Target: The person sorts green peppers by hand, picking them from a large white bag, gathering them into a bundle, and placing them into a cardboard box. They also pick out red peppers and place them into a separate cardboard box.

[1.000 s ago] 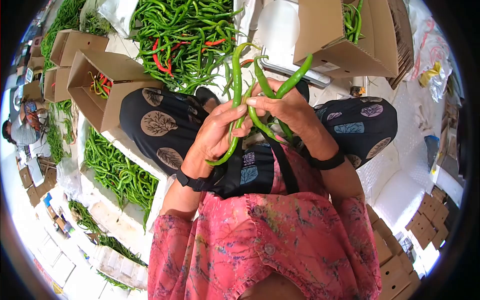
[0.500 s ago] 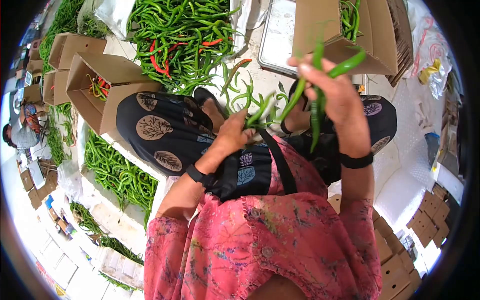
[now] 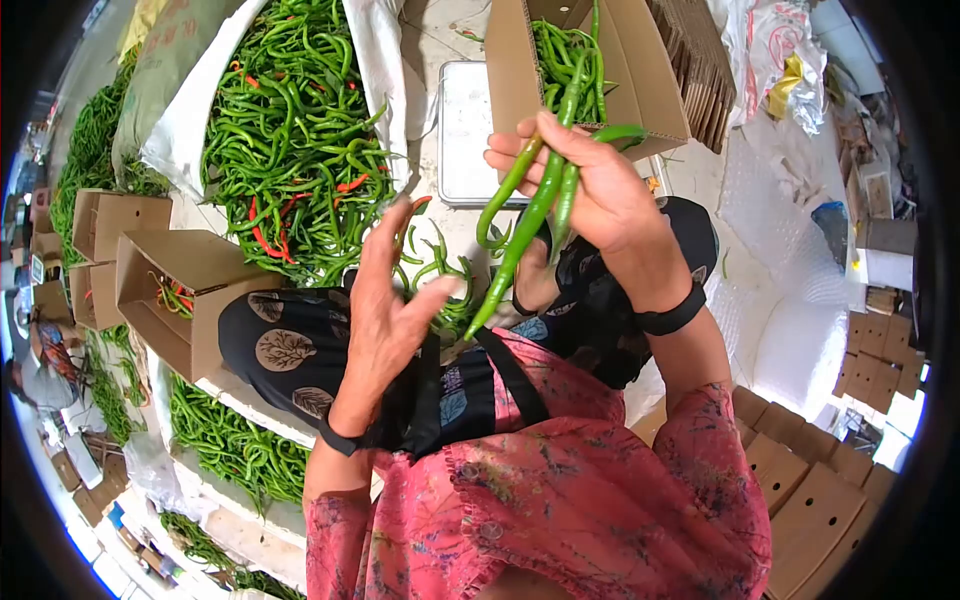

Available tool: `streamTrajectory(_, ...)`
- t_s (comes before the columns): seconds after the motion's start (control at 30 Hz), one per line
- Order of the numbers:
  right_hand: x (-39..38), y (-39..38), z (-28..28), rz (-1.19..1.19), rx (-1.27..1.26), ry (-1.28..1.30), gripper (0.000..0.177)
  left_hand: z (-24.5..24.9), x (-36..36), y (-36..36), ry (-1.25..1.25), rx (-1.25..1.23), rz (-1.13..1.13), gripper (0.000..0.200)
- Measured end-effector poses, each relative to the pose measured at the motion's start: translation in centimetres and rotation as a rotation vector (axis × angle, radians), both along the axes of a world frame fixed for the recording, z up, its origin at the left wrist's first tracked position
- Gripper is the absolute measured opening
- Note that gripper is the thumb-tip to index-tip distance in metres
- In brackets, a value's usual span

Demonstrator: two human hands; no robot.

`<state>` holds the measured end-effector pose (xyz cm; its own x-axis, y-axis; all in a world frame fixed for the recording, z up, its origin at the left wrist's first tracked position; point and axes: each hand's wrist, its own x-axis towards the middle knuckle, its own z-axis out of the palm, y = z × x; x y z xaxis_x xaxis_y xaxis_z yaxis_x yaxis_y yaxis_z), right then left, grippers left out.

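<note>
Several long green chili peppers (image 3: 530, 225) are gripped between the thumb and fingers of my right hand (image 3: 610, 195), pointing in different directions. That hand is just in front of an open cardboard box (image 3: 640, 85) holding more green chilies (image 3: 553, 55). My left hand (image 3: 385, 305) is raised over my lap with its thumb spread away from its fingers, and I see nothing in it. Beyond it, a few loose chilies (image 3: 437, 265) lie on the floor between my feet. A big heap of green chilies (image 3: 285, 120), with some red ones, spreads over white sacking (image 3: 382, 75).
A white flat-topped metal-edged platform (image 3: 465, 130) stands left of the box. Another open carton (image 3: 210, 265) with a few red and green chilies sits by my left knee. Folded cardboard (image 3: 690, 60) leans behind the right box. Bubble wrap (image 3: 770, 250) covers the right side.
My left hand has lifted off the loose chilies and opened. My right hand keeps its chilies and has turned palm-up, nearer the box. The whole view has shifted.
</note>
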<state>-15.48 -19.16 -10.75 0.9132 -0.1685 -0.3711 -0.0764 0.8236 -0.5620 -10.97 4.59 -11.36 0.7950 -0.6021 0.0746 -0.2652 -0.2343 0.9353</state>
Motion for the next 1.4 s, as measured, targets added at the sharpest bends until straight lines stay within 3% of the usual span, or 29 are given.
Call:
streamTrajectory(0.1,0.7,1.3,-0.5,0.012,0.005,-0.028,0.023,0.8,0.6,-3.6,0.052,0.106,-0.189,0.056)
streamTrajectory(0.17,0.9,1.7,-0.7,0.030,-0.076,-0.061,0.027,0.1,0.7,-4.7,0.576,-0.046,-0.414,0.057)
streamTrajectory(0.2,0.7,1.8,-0.5,0.045,-0.107,-0.056,0.031,0.3,0.1,-4.9,0.800,-0.165,-0.357,0.052)
streamTrajectory(0.23,0.6,1.8,-0.1,0.060,-0.137,-0.050,0.036,0.4,-0.1,-4.8,0.797,-0.160,-0.363,0.052)
streamTrajectory(0.3,-0.2,0.9,-0.9,0.179,-0.160,-0.132,0.040,0.0,-0.1,-4.3,1.054,-0.344,-0.282,0.048)
streamTrajectory(0.37,-0.4,0.7,-0.9,0.316,-0.184,-0.219,0.044,-0.7,0.0,-3.8,1.055,-0.379,-0.269,0.048)
streamTrajectory(0.47,-1.9,1.6,0.2,0.503,-0.428,-0.030,0.041,-0.9,-0.2,-3.6,1.003,-0.411,-0.181,0.048)
streamTrajectory(0.57,-2.4,2.6,-1.7,0.639,-0.252,-0.075,0.042,-1.4,-0.3,-3.4,1.051,-0.458,-0.172,0.046)
streamTrajectory(0.63,-3.1,2.7,-1.3,0.616,-0.256,-0.008,0.044,-1.6,-0.6,-2.9,1.053,-0.444,-0.162,0.046)
streamTrajectory(0.7,-3.2,2.7,-0.8,0.552,-0.483,-0.016,0.048,-2.5,-0.9,-2.5,1.058,-0.454,-0.159,0.047)
streamTrajectory(0.77,-3.4,3.2,-1.4,0.554,-0.429,-0.037,0.053,-2.8,-1.4,-2.4,1.084,-0.492,-0.143,0.047)
streamTrajectory(0.83,-3.9,4.6,-3.1,0.374,-0.671,0.087,0.058,-2.6,-2.0,-2.7,0.822,-0.317,0.002,0.046)
streamTrajectory(0.87,-4.0,5.3,-3.3,0.291,-0.828,0.113,0.048,-2.1,-2.4,-2.7,0.616,-0.115,0.031,0.043)
streamTrajectory(0.9,-3.7,5.6,-3.4,0.299,-0.825,0.110,0.048,-4.9,-2.6,-2.3,0.141,-0.044,-0.001,0.046)
streamTrajectory(0.97,-2.9,6.5,-2.9,0.346,-0.822,-0.001,0.035,-3.4,-3.4,-2.5,-0.125,0.047,-0.076,0.053)
streamTrajectory(1.0,-2.8,7.2,-3.3,0.256,-0.690,-0.001,0.033,-2.4,-4.1,-2.6,-0.102,0.053,-0.037,0.059)
streamTrajectory(1.07,-2.4,6.5,-3.2,0.307,-0.633,0.094,0.034,-1.9,-4.1,-1.9,-0.037,0.074,-0.028,0.057)
streamTrajectory(1.1,-2.2,6.1,-2.9,0.347,-0.579,0.197,0.036,-1.2,-3.8,-1.5,0.024,0.034,-0.026,0.057)
streamTrajectory(1.13,-1.9,6.2,-2.1,0.295,-0.572,0.128,0.040,-1.8,-3.7,-0.9,0.136,-0.152,0.042,0.052)
streamTrajectory(1.17,-1.8,5.5,-1.7,0.308,-0.744,0.077,0.038,-0.3,-3.6,-0.2,0.215,-0.116,0.207,0.045)
streamTrajectory(1.2,-1.8,4.5,-0.5,0.331,-0.748,0.059,0.038,0.2,-2.8,0.8,0.109,-0.085,0.305,0.040)
streamTrajectory(1.27,-1.9,2.3,4.7,0.379,-0.892,0.131,0.035,1.2,-0.5,3.8,0.110,-0.313,0.400,0.035)
streamTrajectory(1.3,-1.3,1.1,5.5,0.236,-0.839,-0.027,0.032,3.3,0.6,4.7,0.137,-0.357,0.484,0.041)
streamTrajectory(1.4,0.8,-4.5,9.6,0.030,-1.135,0.010,0.027,6.9,4.5,9.1,0.016,-0.372,0.595,0.054)
